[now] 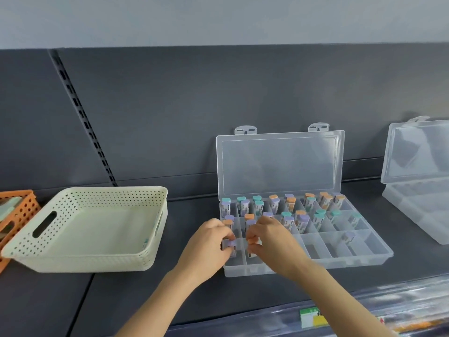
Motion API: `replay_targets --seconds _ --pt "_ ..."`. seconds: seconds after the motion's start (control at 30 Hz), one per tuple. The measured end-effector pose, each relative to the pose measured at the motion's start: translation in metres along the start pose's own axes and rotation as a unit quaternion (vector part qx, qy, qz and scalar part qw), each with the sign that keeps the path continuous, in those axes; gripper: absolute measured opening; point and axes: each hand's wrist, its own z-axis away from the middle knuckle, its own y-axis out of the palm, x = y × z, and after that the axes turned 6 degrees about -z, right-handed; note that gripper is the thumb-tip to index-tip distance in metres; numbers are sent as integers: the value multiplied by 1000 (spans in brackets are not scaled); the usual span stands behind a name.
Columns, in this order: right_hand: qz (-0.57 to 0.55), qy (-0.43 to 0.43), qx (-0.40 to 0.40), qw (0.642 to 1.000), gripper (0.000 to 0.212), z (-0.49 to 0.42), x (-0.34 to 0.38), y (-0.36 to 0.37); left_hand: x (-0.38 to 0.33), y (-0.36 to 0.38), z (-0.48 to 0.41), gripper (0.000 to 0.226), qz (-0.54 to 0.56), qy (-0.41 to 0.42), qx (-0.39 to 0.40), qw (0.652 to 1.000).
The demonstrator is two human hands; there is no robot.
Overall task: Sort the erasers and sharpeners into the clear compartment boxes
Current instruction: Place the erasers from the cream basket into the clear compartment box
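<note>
The single head camera looks forward and down at the shelf (243, 295) from near; the clear compartment box (352, 263) lies at four o'clock

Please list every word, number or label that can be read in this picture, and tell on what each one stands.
No text can be read here.
Green and yellow shelf-edge tag: dark print, too blurred to read.
Sticker on the cream basket: too small to read.
Printed bands on the capped items in the clear compartment box: too small to read.

no text can be read; the shelf-edge tag (313, 317) is blurred.
</note>
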Motion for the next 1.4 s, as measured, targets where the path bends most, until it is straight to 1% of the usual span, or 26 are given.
replay_targets --seconds 0.13,0.27,0.4,0.53,0.63,0.8,0.9,1.07,1.17,1.3,1.4 --pt "4 4 2 1000 22 3 1 -2 3 0 3 24 -2 8 5 1000" --pt "-6 31 7 999 28 9 3 -6 5 1 2 34 15 26 -2 1000" --pt "-45 55 -11 997 37 9 14 -18 8 -10 1 34 40 34 -10 999" --pt "-73 48 -37 995 42 -2 40 -27 21 -33 4 25 58 38 -49 996" --pt "-99 41 -52 993 39 -17 61 -23 39 -54 10 23 61 32 -70 995" --pt "-116 3 -45 992 38 -39 95 -6 88 -94 20 25 43 -3 -69 997" --pt "-135 -14 -41 990 37 -54 114 6 121 -115 25 28 4 -20 -45 999" --pt "-153 -14 -40 987 38 -84 142 23 167 -122 19 39 -35 -18 52 998" --pt "-140 -8 -50 989 37 -104 152 31 187 -120 5 44 -47 -5 95 994" --pt "-136 11 -69 988 34 -120 158 42 201 -111 -21 46 -83 67 147 983" --pt "-150 33 -82 985 32 -123 161 48 204 -98 -35 63 -121 117 193 967"
